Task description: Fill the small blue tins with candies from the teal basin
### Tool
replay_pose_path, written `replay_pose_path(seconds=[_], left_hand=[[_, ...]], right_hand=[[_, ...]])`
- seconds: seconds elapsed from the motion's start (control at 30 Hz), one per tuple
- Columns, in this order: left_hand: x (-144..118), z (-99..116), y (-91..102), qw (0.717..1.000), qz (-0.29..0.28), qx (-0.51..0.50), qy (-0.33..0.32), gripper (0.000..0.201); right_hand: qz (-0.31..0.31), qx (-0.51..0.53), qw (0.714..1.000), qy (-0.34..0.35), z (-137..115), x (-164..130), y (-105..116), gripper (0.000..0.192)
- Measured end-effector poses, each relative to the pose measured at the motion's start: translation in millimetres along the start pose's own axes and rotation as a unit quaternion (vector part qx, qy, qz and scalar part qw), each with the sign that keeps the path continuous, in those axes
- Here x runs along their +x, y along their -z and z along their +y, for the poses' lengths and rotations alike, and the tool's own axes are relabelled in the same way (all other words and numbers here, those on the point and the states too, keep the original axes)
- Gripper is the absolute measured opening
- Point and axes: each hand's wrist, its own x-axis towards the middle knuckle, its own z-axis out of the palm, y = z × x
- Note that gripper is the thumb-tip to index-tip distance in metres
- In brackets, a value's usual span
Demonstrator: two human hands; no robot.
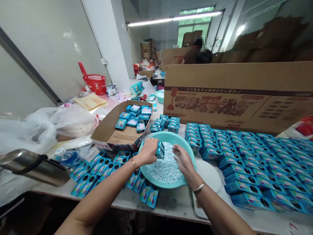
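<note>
A turquoise basin [191,147] full of small pale blue-white pellets [161,173] stands at the table's front middle. Over its left side, my left hand [148,149] grips a small blue box [160,150], its fingers wrapped over the top. My right hand [183,159] hovers at the basin's right side with fingers slightly curled and apart, and nothing visible in them. Loose blue boxes [153,195] with dark oval windows lie to the left and in front of the basin.
Rows of stacked blue boxes [244,166] fill the right side. A white scale [207,173] sits right of the basin. Behind stand an open carton [105,133] with boxes and a large cardboard panel [239,94]. A steel flask [34,166] lies left. People [195,55] are beyond.
</note>
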Motion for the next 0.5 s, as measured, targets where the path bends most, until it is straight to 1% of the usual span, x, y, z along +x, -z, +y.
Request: replay_pose_path(seconds=[0.03, 0.13, 0.17, 0.2, 0.3, 0.33, 0.43, 0.5], left_hand=[[2.0, 0.4, -2.1, 1.0, 0.002, 0.004, -0.001, 0.056], [2.9, 3.9, -2.5, 0.999, 0.045, 0.012, -0.003, 0.055], [3.5, 6.0, -2.3, 0.999, 0.044, 0.02, -0.003, 0.054], [4.7, 8.3, -2.5, 0.999, 0.033, 0.03, -0.002, 0.053], [10.6, 11.8, -6.0, 0.998, -0.031, 0.049, 0.007, 0.05], [12.2, 11.2, -7.0, 0.998, -0.04, 0.05, 0.009, 0.05], [13.3, 7.5, -5.8, 0.998, -0.032, 0.053, 0.012, 0.052], [11.8, 7.3, -3.0, 0.998, -0.012, 0.055, 0.008, 0.053]], right_hand=[[0.0, 0.004, 1.0, -0.005, 1.7, 3.8, 3.6, 0.028], [-0.014, 0.021, 1.0, 0.005, 5.6, 10.9, 8.5, 0.028], [-0.02, 0.024, 0.999, 0.01, 6.6, 12.1, 7.9, 0.028], [-0.026, 0.023, 0.999, 0.013, 7.7, 13.0, 6.6, 0.028], [-0.03, 0.013, 0.999, 0.002, 11.0, 15.1, 2.7, 0.028], [-0.027, 0.01, 1.0, -0.003, 11.6, 15.7, 2.6, 0.028], [-0.014, 0.02, 1.0, -0.011, 10.5, 16.2, 5.6, 0.026], [-0.011, 0.039, 0.999, -0.015, 8.0, 14.7, 7.1, 0.025]])
